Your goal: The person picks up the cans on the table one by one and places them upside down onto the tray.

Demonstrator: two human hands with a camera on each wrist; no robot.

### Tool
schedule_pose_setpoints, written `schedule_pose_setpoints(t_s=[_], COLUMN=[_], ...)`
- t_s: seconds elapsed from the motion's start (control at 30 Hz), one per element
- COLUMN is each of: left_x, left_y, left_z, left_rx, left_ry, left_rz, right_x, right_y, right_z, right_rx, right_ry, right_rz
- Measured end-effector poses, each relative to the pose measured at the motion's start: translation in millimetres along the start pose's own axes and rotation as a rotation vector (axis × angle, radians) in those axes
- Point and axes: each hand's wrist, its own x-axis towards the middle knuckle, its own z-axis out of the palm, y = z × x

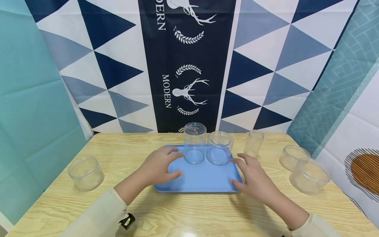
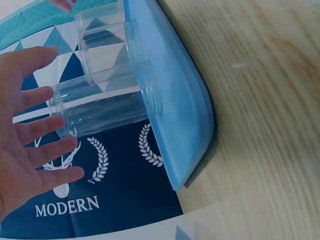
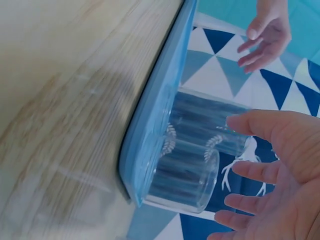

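Note:
A blue tray [image 1: 204, 179] lies on the wooden table, with two clear jars standing upright side by side toward its back. The taller jar [image 1: 194, 144] is on the left, the shorter, wider jar [image 1: 219, 148] on the right. Over the tray's left side hovers my left hand [image 1: 160, 166], fingers spread and nothing in them. My right hand [image 1: 253, 176] is by the tray's right edge, fingers apart and likewise holding nothing. In the left wrist view, space shows between the left hand [image 2: 25, 135] and the tall jar [image 2: 100, 102].
Right of the tray stands a narrow clear jar [image 1: 253, 144]. Two low clear jars, one farther back [image 1: 293, 157] and one nearer [image 1: 309, 176], sit at the table's right edge. Another low jar [image 1: 86, 173] is at the left. A patterned cloth [image 1: 189, 65] hangs behind the table.

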Motion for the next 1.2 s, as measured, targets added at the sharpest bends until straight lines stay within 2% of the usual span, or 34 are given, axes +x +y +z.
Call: schedule_pose_setpoints(t_s=[0.17,0.43,0.83,1.03,1.2], left_x=[-9.0,-22.8,-41.1,-49.1,-55.4], left_y=[-2.1,-3.5,-13.4,-19.4,-24.2], left_z=[0.1,-7.7,-19.1,-25.7,-32.4], left_rx=[0.033,0.061,0.051,0.078,0.096], left_ry=[-0.027,-0.081,0.002,0.011,0.017], left_rz=[-0.01,-0.07,-0.098,-0.12,-0.162], right_x=[0.3,-0.9,8.5,17.5,26.4], right_y=[-5.7,-15.0,-37.0,-51.7,-65.5], right_z=[0.2,3.2,12.8,21.6,30.8], right_rx=[0.004,0.018,0.021,0.022,0.028], right_ry=[-0.005,-0.007,-0.025,-0.048,-0.052], right_rz=[-0.01,-0.053,-0.136,-0.182,-0.26])
